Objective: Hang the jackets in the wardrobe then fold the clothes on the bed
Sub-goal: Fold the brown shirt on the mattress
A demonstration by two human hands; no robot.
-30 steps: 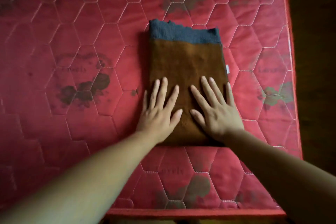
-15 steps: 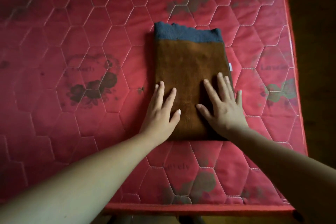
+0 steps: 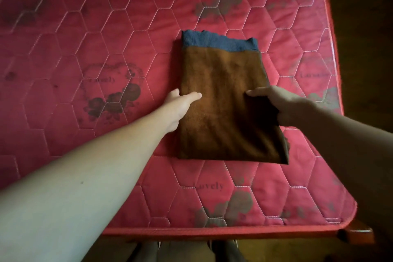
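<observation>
A folded brown knit garment [image 3: 221, 83] with a blue ribbed band [image 3: 219, 41] at its far end lies flat on the red quilted mattress [image 3: 106, 38], right of centre. My left hand [image 3: 180, 104] grips its left edge: the thumb lies on top and the fingers are tucked out of sight under the fabric. At the right edge, my right hand [image 3: 285, 104] holds the garment the same way, thumb stretched over the cloth and fingers hidden beneath.
The mattress's near edge [image 3: 191, 233] runs just below my forearms, with a wooden bed-frame corner [image 3: 357, 236] at the lower right. Dark floor [image 3: 365, 27] lies past the mattress's right edge. No other clothes are in view.
Both hands left the top of the garment, where they pressed flat, and slid outward to its left and right edges, now gripping them. The view has moved closer.
</observation>
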